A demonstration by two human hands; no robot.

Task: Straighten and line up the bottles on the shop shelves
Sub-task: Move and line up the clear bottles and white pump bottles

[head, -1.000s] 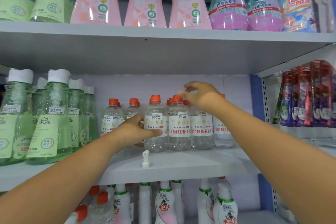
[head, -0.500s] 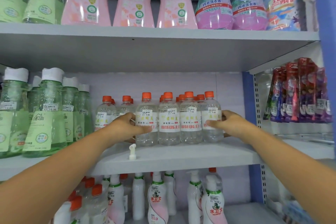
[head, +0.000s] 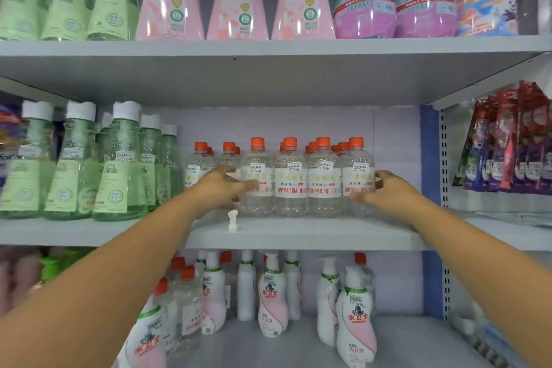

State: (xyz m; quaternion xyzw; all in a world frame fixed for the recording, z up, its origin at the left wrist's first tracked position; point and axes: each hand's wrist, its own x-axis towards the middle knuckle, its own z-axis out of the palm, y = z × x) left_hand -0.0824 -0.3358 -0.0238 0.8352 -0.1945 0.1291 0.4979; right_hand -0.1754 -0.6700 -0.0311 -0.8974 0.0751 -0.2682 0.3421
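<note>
- Four clear bottles (head: 290, 179) with orange caps stand upright in a front row on the middle shelf (head: 298, 236), long axes vertical, caps up, white labels facing outward; more orange caps show behind them.
- The left hand (head: 222, 188) lies against the left end of the row, thumb across the label of the leftmost front bottle (head: 257, 179), fingers curled round its side.
- The right hand (head: 385, 191) presses the right end, fingers on the rightmost bottle (head: 358, 179); motion blur hides whether they wrap it, so the grip is probably loose.
- A small white pump top (head: 232, 220) stands alone on the shelf, just in front of the row.
- Green bottles (head: 119, 164) with white caps stand upright to the left.
</note>
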